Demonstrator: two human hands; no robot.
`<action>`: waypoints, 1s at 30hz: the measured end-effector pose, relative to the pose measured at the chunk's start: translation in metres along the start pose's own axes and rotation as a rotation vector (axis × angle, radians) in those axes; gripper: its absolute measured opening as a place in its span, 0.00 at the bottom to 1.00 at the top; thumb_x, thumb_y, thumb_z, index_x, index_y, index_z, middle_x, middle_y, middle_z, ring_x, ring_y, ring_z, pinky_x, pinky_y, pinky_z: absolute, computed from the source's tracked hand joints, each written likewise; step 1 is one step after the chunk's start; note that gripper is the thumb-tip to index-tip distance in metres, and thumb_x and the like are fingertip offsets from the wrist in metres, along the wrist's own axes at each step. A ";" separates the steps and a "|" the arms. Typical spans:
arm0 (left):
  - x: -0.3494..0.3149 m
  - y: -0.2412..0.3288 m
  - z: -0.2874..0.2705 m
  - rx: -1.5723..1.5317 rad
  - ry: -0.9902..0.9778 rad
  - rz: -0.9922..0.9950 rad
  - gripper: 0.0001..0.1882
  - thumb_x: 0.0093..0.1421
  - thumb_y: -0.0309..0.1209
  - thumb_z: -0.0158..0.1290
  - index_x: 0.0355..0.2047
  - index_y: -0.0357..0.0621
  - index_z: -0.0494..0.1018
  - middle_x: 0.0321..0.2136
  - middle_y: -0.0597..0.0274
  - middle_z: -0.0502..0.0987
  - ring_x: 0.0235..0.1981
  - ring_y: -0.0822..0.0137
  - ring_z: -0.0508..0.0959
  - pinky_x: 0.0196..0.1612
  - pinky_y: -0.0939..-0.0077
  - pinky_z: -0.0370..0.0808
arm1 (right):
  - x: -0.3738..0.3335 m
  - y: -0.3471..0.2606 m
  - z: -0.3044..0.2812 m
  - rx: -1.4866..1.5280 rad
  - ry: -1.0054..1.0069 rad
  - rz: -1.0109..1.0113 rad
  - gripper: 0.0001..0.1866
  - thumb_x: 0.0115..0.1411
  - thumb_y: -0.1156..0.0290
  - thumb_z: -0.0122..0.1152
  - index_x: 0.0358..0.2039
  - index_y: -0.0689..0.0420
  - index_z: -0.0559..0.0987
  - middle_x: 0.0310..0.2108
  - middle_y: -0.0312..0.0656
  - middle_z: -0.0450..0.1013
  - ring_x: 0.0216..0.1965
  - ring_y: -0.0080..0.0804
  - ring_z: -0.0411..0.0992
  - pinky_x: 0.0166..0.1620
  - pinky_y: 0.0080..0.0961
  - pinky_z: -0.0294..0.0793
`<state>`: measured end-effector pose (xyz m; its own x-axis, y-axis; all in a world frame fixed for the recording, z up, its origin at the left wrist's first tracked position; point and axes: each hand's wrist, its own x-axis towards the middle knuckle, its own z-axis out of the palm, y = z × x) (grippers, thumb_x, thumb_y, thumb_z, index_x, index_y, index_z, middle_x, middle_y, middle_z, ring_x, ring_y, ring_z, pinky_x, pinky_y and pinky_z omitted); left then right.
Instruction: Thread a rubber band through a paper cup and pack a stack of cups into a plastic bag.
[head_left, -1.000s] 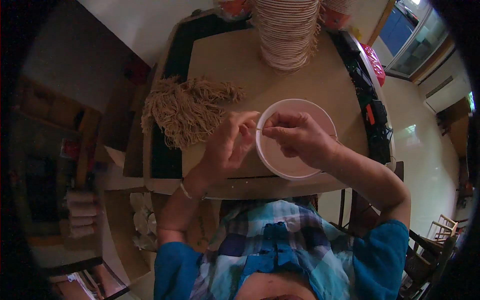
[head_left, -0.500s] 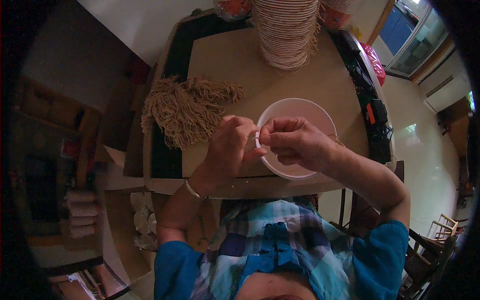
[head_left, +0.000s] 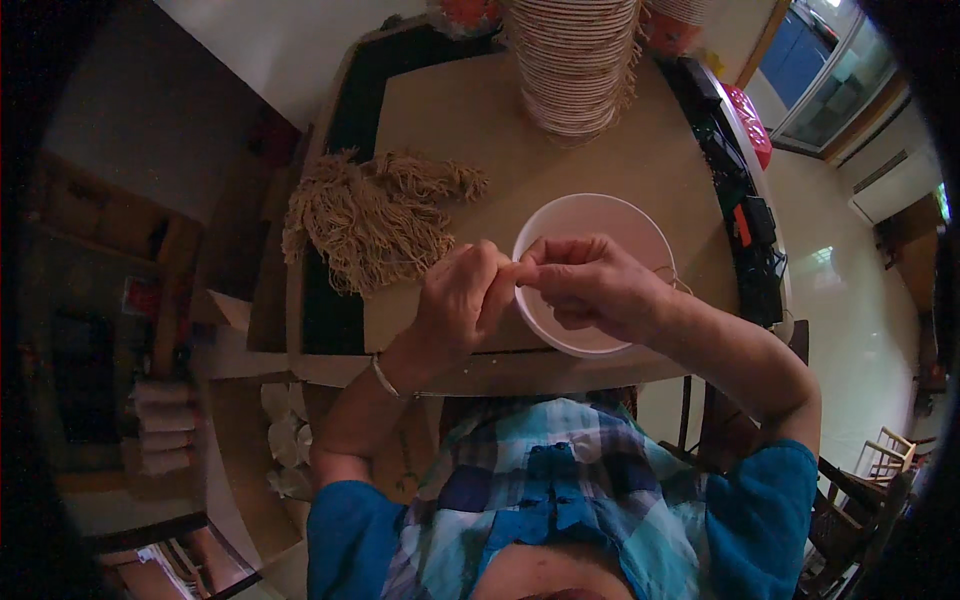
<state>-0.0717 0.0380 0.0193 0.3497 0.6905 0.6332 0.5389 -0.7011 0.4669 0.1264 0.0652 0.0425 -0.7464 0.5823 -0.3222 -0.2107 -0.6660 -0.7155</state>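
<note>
Pinching together over a smooth round white bowl [head_left: 600,225], left hand [head_left: 462,300] and right hand [head_left: 590,285] meet fingertip to fingertip; what they hold is unclear; frayed tan string bundle [head_left: 365,215] lies beyond-left.

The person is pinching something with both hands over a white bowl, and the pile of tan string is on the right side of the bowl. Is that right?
Not quite. The pile of tan string lies to the left of the white bowl, not the right, as the head view shows. The rest holds: the left hand and right hand meet fingertip to fingertip over the bowl.
</note>
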 end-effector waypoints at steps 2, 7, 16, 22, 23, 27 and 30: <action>-0.001 0.001 -0.001 0.005 -0.007 -0.038 0.04 0.59 0.24 0.53 0.28 0.42 0.68 0.21 0.57 0.70 0.22 0.57 0.73 0.24 0.64 0.69 | 0.000 -0.001 0.000 -0.011 0.005 0.000 0.07 0.64 0.69 0.55 0.37 0.58 0.77 0.17 0.25 0.58 0.16 0.12 0.52 0.20 0.14 0.50; 0.001 0.002 -0.002 -0.014 -0.024 -0.066 0.04 0.60 0.25 0.52 0.28 0.42 0.68 0.20 0.56 0.71 0.22 0.56 0.74 0.24 0.65 0.70 | 0.003 0.006 -0.010 -0.130 -0.049 -0.042 0.12 0.65 0.62 0.53 0.36 0.58 0.78 0.21 0.28 0.66 0.19 0.14 0.57 0.21 0.14 0.56; -0.004 0.002 -0.004 -0.099 -0.104 -0.233 0.07 0.63 0.29 0.50 0.27 0.42 0.68 0.20 0.55 0.71 0.21 0.56 0.74 0.24 0.65 0.70 | 0.004 0.006 -0.011 -0.278 0.007 -0.076 0.11 0.64 0.64 0.56 0.37 0.59 0.77 0.18 0.26 0.58 0.19 0.14 0.53 0.22 0.15 0.53; -0.004 0.001 -0.002 -0.046 -0.091 -0.195 0.08 0.64 0.30 0.50 0.27 0.42 0.68 0.18 0.55 0.70 0.19 0.57 0.74 0.22 0.67 0.69 | 0.003 0.007 -0.009 -0.308 0.067 -0.114 0.09 0.63 0.66 0.57 0.36 0.59 0.77 0.20 0.27 0.60 0.20 0.13 0.55 0.22 0.13 0.54; -0.005 0.002 -0.002 -0.050 -0.094 -0.222 0.09 0.64 0.30 0.50 0.27 0.42 0.68 0.17 0.56 0.70 0.18 0.57 0.74 0.21 0.67 0.69 | 0.003 0.006 -0.008 -0.334 0.071 -0.121 0.09 0.63 0.66 0.58 0.36 0.59 0.77 0.20 0.27 0.60 0.20 0.13 0.56 0.22 0.13 0.55; -0.005 0.002 0.000 -0.112 -0.076 -0.295 0.11 0.64 0.31 0.50 0.25 0.42 0.68 0.15 0.57 0.71 0.17 0.57 0.74 0.20 0.69 0.69 | 0.001 0.006 -0.007 -0.389 0.106 -0.145 0.08 0.62 0.68 0.59 0.36 0.59 0.77 0.21 0.27 0.64 0.21 0.12 0.58 0.23 0.12 0.56; -0.004 0.005 0.002 -0.170 -0.096 -0.377 0.13 0.65 0.33 0.50 0.24 0.41 0.68 0.16 0.57 0.71 0.16 0.64 0.74 0.20 0.72 0.68 | -0.001 0.003 -0.001 -0.449 0.147 -0.184 0.07 0.61 0.68 0.60 0.35 0.58 0.78 0.22 0.27 0.67 0.20 0.11 0.59 0.22 0.11 0.58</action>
<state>-0.0693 0.0325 0.0182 0.2261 0.9120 0.3421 0.5112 -0.4101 0.7553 0.1274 0.0630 0.0399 -0.6190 0.7521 -0.2262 -0.0139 -0.2985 -0.9543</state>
